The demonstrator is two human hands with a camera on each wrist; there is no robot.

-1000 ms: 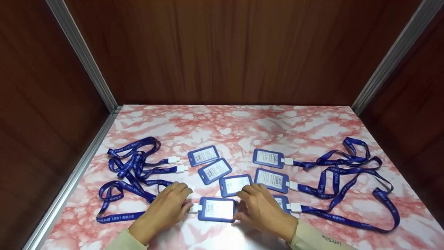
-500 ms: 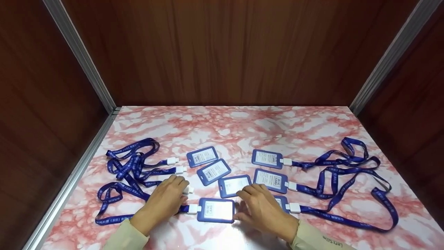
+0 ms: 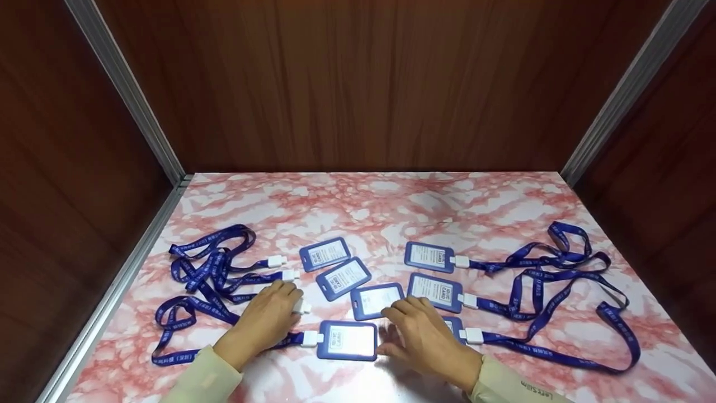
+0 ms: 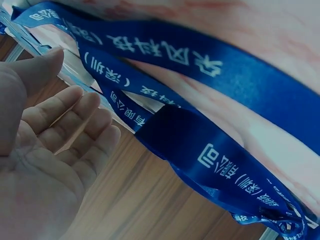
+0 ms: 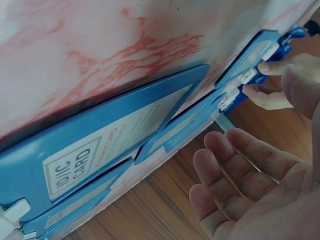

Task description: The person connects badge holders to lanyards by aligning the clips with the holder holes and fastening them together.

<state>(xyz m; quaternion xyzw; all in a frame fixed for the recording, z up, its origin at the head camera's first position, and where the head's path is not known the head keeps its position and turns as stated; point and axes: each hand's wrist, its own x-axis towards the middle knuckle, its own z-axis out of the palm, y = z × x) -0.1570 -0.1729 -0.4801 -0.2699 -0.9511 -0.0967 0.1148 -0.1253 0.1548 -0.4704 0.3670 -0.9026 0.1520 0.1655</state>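
Note:
My left hand (image 3: 268,316) is beside a white lanyard clip (image 3: 302,307), thumb and fingers apart in the left wrist view; contact is unclear. Below it, a blue card holder (image 3: 347,340) joins another white clip (image 3: 310,338) on a blue lanyard (image 3: 176,357). My right hand (image 3: 428,341) hovers or rests near this holder's right end, fingers loosely bent and holding nothing in the right wrist view. Its fingertips come close to a loose card holder (image 3: 377,301). Behind it, another card holder (image 3: 454,326) is partly hidden. Blue lanyard straps (image 4: 200,150) run past my left hand.
Two more loose card holders, one upper (image 3: 325,254) and one lower (image 3: 343,278), lie mid-table. At right, upper (image 3: 429,257) and middle (image 3: 435,292) holders join tangled lanyards (image 3: 537,280). More lanyards (image 3: 215,271) lie at left. Brown panels (image 3: 369,84) enclose the marbled table (image 3: 369,207).
My left hand has left the clip at the lower card holder and shifted slightly up and left toward the clip above. My right hand has barely moved.

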